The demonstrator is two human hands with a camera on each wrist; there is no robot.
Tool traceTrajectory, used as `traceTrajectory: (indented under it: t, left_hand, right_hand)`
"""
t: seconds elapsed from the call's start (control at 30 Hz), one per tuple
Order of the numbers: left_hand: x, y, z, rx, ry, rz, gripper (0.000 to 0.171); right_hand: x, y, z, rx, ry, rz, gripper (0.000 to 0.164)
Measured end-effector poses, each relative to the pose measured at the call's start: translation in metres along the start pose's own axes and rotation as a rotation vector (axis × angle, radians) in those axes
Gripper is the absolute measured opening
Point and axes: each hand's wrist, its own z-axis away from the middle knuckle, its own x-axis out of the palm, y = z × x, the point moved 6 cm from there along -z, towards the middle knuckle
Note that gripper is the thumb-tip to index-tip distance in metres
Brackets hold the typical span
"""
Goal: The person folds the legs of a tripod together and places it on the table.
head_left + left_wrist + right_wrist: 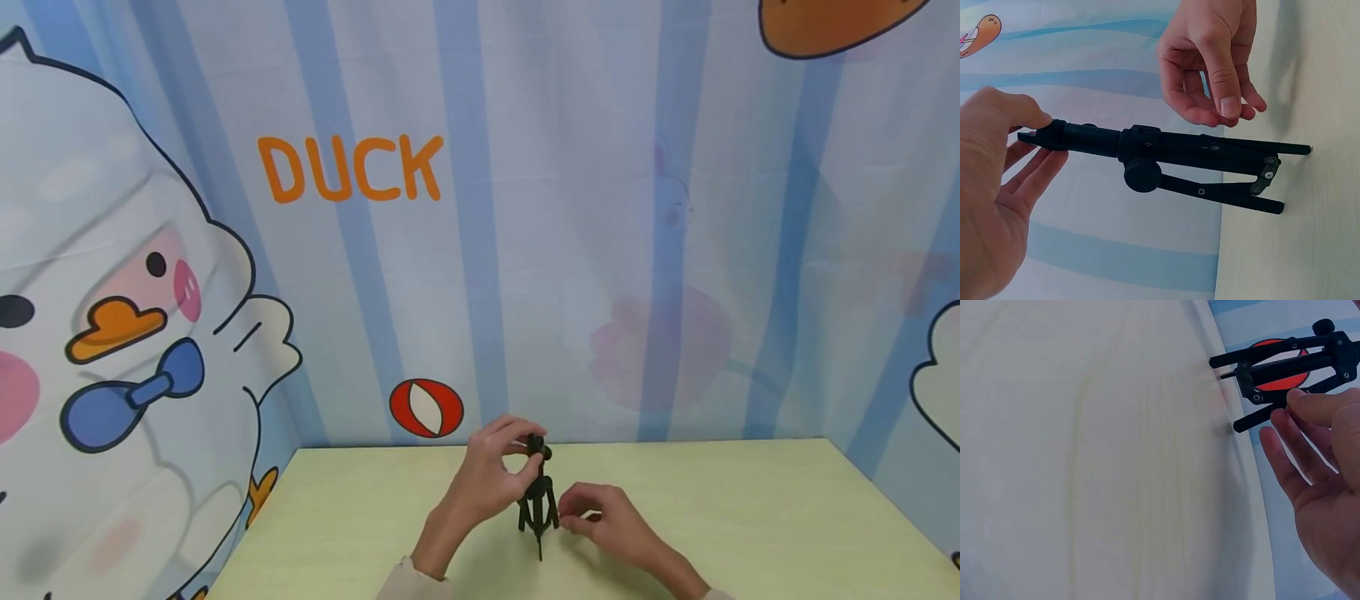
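Note:
A small black mini tripod (pixel 537 492) stands upright over the pale table, its legs only slightly spread. My left hand (pixel 487 473) pinches its top between thumb and fingers. In the left wrist view the tripod (pixel 1172 147) shows a round knob below the neck and hinged braces between the legs. My right hand (pixel 611 521) is beside the lower legs, its fingers loosely bent with nothing between them. The right wrist view has the right thumb and fingertips (pixel 1280 422) overlapping one leg.
The pale yellow table (pixel 337 517) runs back to a blue-striped cloth backdrop (pixel 555 250). A big cartoon duck (pixel 112 375) is printed on the cloth at the left, and a red and white ball (pixel 450 408) is printed low in the middle.

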Motion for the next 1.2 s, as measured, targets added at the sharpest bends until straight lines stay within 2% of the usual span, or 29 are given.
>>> traceTrajectory:
  t: [0.13, 0.27, 0.6, 0.77, 1.03, 1.2]
  left_hand:
    - [-0.001, -0.002, 0.001, -0.022, -0.009, 0.03, 0.026]
    - [-0.001, -0.003, 0.001, -0.034, -0.023, 0.061, 0.028]
    - [-0.001, -0.007, 0.0, -0.055, -0.061, 0.125, 0.035]
    - [-0.001, -0.007, 0.001, -0.062, -0.067, 0.115, 0.034]
    - [-0.002, -0.007, 0.003, -0.056, -0.028, 0.066, 0.028]
    - [-0.002, -0.005, 0.003, -0.052, -0.034, 0.061, 0.028]
  right_hand:
    - [-0.004, 0.004, -0.001, 0.041, 0.024, -0.036, 0.012]
    - [-0.001, 0.006, -0.002, 0.046, -0.029, -0.097, 0.019]
    - [0.009, 0.003, -0.002, -0.053, -0.158, -0.228, 0.02]
    - [0.012, 0.002, -0.001, -0.043, -0.182, -0.196, 0.02]
    - [0.017, 0.003, 0.0, -0.028, -0.234, -0.18, 0.02]
    - [0.018, 0.003, 0.0, -0.019, -0.251, -0.165, 0.018]
